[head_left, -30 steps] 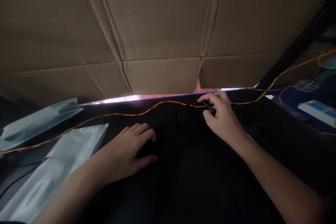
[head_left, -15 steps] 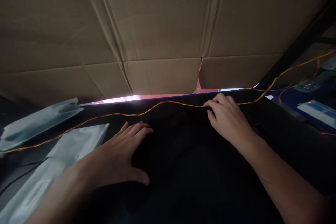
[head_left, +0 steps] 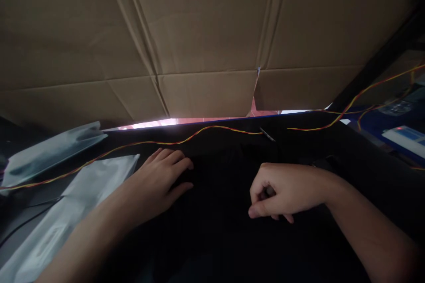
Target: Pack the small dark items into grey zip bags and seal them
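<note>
My left hand [head_left: 168, 177] lies palm down on a dark, wrinkled black cloth [head_left: 226, 230], fingers loosely bent and thumb apart from them. Further right, my right hand [head_left: 279, 190] is bent at the wrist over the same cloth, thumb tip pressed to the index finger in a pinch. Whatever sits in that pinch is lost against the black. A thin, shiny, stick-like piece [head_left: 267, 134] rests beyond the right hand, beside a twisted red-and-yellow wire [head_left: 212, 127]. Part of the wire is hidden just right of that piece.
Cardboard [head_left: 206, 31] stands behind the black surface. To the left lie two pale plastic pouches, one at the back [head_left: 56, 150] and one nearer [head_left: 89, 181], with a thin black cable [head_left: 29, 219]. A white-and-blue device [head_left: 405, 139] with a red light sits at right.
My right hand has left the wire and come nearer to me, uncovering the thin shiny piece. My left thumb has drawn closer to its fingers.
</note>
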Available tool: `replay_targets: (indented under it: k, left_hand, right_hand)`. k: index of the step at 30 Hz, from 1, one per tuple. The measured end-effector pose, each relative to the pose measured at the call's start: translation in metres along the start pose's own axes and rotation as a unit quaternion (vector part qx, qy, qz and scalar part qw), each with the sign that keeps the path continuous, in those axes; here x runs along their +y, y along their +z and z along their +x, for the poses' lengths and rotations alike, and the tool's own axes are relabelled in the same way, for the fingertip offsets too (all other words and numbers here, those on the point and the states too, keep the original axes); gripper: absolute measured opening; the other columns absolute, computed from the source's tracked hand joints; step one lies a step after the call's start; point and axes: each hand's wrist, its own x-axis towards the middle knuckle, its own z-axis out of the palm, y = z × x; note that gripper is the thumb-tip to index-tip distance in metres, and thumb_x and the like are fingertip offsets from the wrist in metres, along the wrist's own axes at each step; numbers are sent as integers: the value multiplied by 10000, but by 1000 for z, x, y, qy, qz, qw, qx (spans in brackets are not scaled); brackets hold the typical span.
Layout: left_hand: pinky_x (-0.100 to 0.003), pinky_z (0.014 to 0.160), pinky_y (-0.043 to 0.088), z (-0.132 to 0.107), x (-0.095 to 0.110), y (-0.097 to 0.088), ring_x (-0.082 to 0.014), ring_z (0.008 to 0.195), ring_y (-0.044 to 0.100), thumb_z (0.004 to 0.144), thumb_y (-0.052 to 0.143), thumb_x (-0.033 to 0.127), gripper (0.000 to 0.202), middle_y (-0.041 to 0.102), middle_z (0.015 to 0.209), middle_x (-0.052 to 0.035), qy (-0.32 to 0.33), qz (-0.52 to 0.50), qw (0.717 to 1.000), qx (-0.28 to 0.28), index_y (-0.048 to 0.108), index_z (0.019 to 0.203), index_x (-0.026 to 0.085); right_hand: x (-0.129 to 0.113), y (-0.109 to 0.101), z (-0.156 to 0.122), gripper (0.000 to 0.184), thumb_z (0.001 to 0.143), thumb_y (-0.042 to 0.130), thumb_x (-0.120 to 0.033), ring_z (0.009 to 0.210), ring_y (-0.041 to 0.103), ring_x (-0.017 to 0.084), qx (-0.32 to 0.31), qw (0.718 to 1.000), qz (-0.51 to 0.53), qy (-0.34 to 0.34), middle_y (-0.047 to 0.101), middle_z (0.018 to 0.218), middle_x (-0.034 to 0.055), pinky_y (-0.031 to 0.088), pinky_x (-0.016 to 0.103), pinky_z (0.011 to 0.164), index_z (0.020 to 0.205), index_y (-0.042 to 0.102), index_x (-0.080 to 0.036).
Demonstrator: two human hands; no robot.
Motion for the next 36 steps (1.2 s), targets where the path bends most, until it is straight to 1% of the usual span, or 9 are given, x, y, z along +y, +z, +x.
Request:
replay_targets:
  k: [5, 9, 12, 15, 18, 21, 25, 32, 36]
  left_hand:
    - [-690, 1235, 387, -8, 5, -2, -420, 1417, 566, 825, 858, 533, 688, 632, 1492, -78, -30, -38, 998, -40, 645, 1449, 337]
    - [-763, 1240, 343, -18, 6, -2, -513, 1568, 386, 534, 1007, 564, 1234, 476, 1684, -106, -72, -56, 991, -93, 478, 1630, 358]
    - [-725, 1209, 408, -22, 3, -2, -505, 1545, 422, 509, 1017, 529, 1183, 512, 1651, -85, -69, -61, 993, -80, 536, 1582, 399]
    - [-636, 1179, 454, -19, -1, -5, -429, 1437, 533, 689, 944, 564, 744, 624, 1504, -48, -45, -54, 997, -44, 694, 1372, 408]
    - [-561, 1130, 485, -12, 0, -8, -359, 1295, 606, 863, 826, 449, 351, 693, 1346, -40, -22, -41, 999, -21, 738, 1189, 354]
    - [-537, 1124, 480, -6, 2, -8, -322, 1212, 646, 921, 701, 298, 225, 713, 1277, -42, 1, -33, 999, -10, 725, 1143, 320]
    - [-562, 1119, 473, -3, 0, -6, -313, 1158, 669, 936, 559, 217, 214, 742, 1175, -50, 11, -5, 1000, 14, 725, 1049, 291]
    - [-594, 1084, 512, -3, -6, -17, -317, 1113, 708, 971, 479, 236, 284, 774, 1146, -64, 0, -12, 999, 51, 717, 1124, 267]
    - [-606, 1041, 517, 2, 1, -15, -370, 1149, 664, 1064, 401, 256, 340, 713, 1216, -138, -61, 79, 984, 148, 690, 1237, 210]
  right_hand:
    - [-6, 6, 10, 231, 889, 836, -461, 583, 548, 97, 147, 978, -68, -130, 593, 669, -71, 397, 247, 566, 1013, 832, -266]
    - [-7, 10, 13, 362, 826, 900, -403, 565, 540, 89, 50, 988, -72, -130, 584, 653, -91, 400, 235, 564, 1166, 843, -293]
    - [-6, 8, 8, 446, 791, 922, -437, 516, 572, 91, -71, 995, -26, -68, 639, 651, -84, 438, 232, 553, 1189, 840, -254]
    - [-6, 8, 5, 405, 868, 849, -495, 450, 547, 90, -129, 990, 45, -42, 633, 640, -73, 452, 239, 508, 1164, 835, -219]
    - [-9, 12, 12, 250, 995, 720, -443, 573, 584, 105, 78, 989, 35, -125, 660, 714, -40, 447, 240, 547, 1071, 825, -230]
    - [-6, 14, 21, 175, 1027, 680, -298, 821, 670, 143, 317, 928, -90, -174, 734, 975, -3, 510, 286, 733, 1161, 789, -271]
    - [5, 10, 26, 310, 987, 754, -286, 1085, 683, 216, 342, 903, -199, -168, 727, 1196, 28, 526, 369, 907, 1297, 746, -285]
    - [1, 2, 16, 75, 987, 732, -309, 719, 643, 144, 279, 945, -70, -156, 705, 824, -19, 497, 286, 629, 965, 773, -250]
    - [-1, 5, 24, 109, 1033, 654, -274, 887, 721, 178, 479, 853, -3, -205, 749, 1024, 33, 597, 332, 791, 1110, 725, -241]
